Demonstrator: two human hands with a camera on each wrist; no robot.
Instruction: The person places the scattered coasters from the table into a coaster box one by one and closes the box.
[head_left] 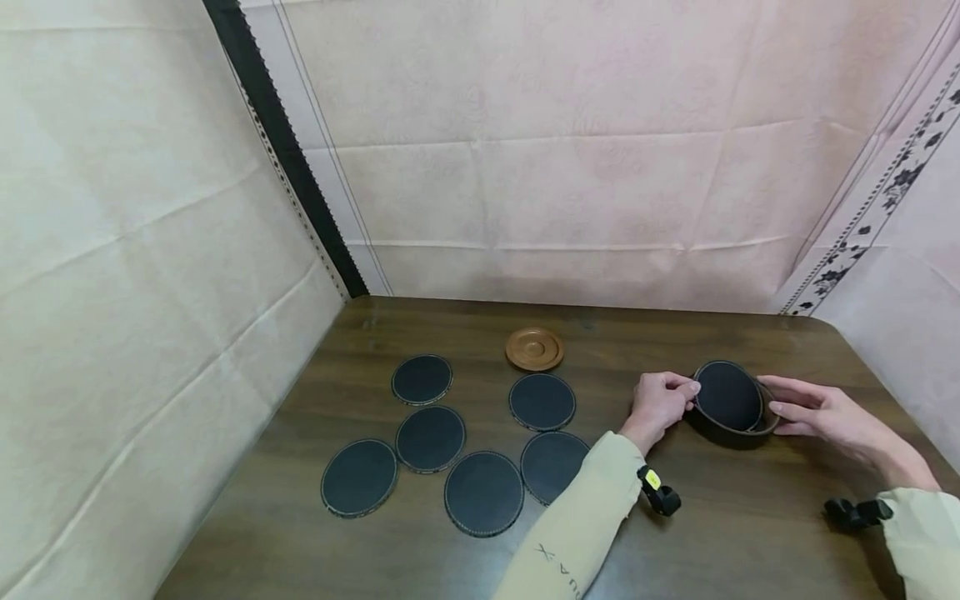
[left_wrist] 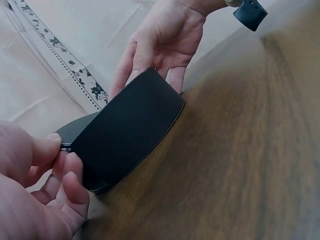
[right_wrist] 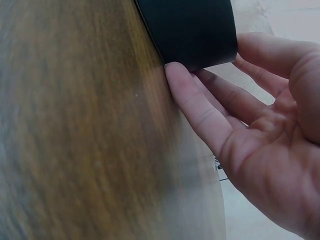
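A round black coaster [head_left: 727,395] with a stitched edge sits tilted in the mouth of a round black coaster holder [head_left: 727,435] on the table's right side. My left hand [head_left: 660,407] pinches the coaster's left edge between thumb and fingers, right at the holder's rim. On the opposite side, my right hand [head_left: 828,417] grips the holder's wall, thumb near the rim. The left wrist view shows the holder's smooth dark outer wall [left_wrist: 132,125] standing on the wood. In the right wrist view, fingertips [right_wrist: 181,75] touch the wall low down by the table.
Several more black coasters [head_left: 483,494] lie flat on the brown wooden table [head_left: 262,533], left of the holder. My left forearm [head_left: 573,525] passes over the edge of one. A round brown wooden lid-like disc [head_left: 534,349] lies farther back. Pale cloth [head_left: 562,192] hangs behind.
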